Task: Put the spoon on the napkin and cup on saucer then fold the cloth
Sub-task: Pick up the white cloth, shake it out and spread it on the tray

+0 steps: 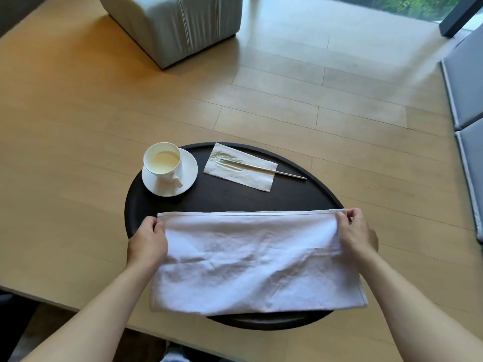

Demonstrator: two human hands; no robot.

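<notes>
A white cloth (251,259) lies spread over the near half of a round dark table (235,197). My left hand (147,240) pinches its far left corner and my right hand (356,231) pinches its far right corner, holding the far edge taut. At the back left, a white cup (162,163) with pale liquid stands upright on a white saucer (188,165). To its right a metal spoon (261,168) lies across a white napkin (240,173), its handle sticking out past the napkin's right edge.
The table stands on a light wooden floor (287,100). A pale grey upholstered seat (175,24) sits at the back. Grey cushions (467,100) line the right edge. A window with greenery is at the far right corner.
</notes>
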